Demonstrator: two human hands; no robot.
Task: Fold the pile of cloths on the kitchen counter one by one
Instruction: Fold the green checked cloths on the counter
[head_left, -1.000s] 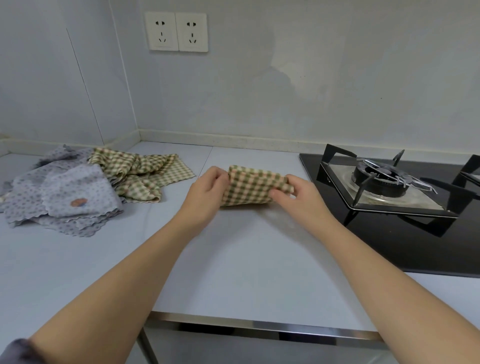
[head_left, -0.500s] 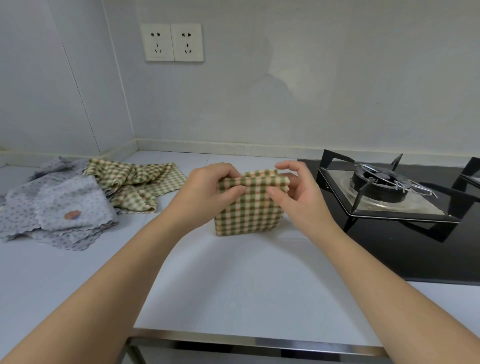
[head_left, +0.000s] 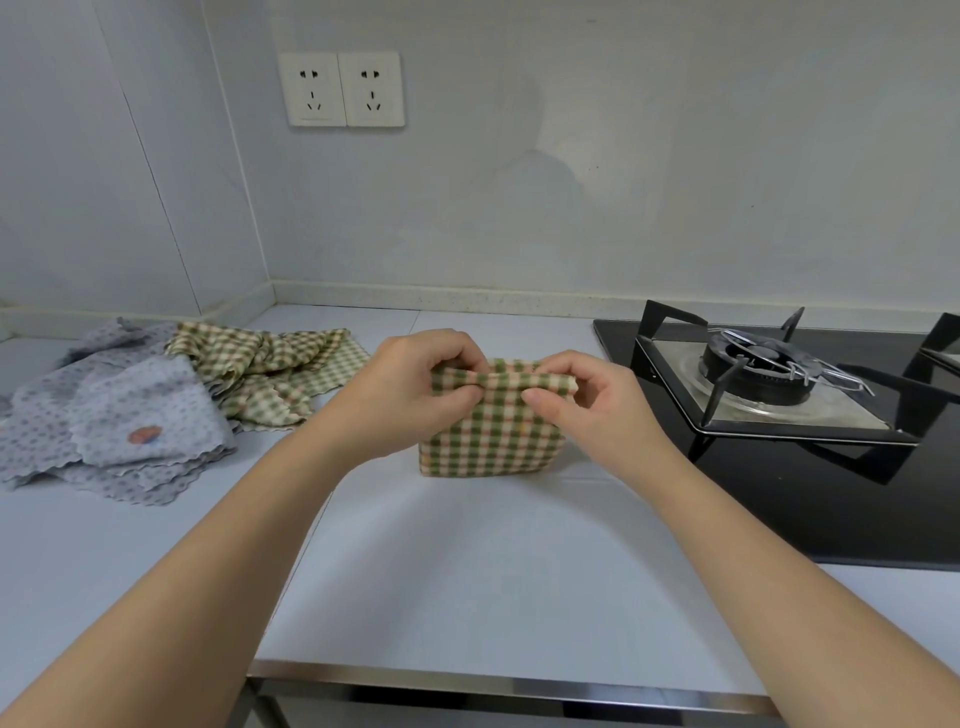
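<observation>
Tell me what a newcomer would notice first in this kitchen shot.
First, the green checked cloth at the middle of the counter, folded small, with its top edge pinched by the left hand and the right hand. Next, the heap of unfolded cloths, grey and checked, at the far left, and the gas burner on the black hob to the right.

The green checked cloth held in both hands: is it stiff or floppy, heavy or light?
Probably floppy: the green checked cloth puckers along its top where the left hand and right hand pinch it. Likely light: fingertips alone hold it upright.
</observation>
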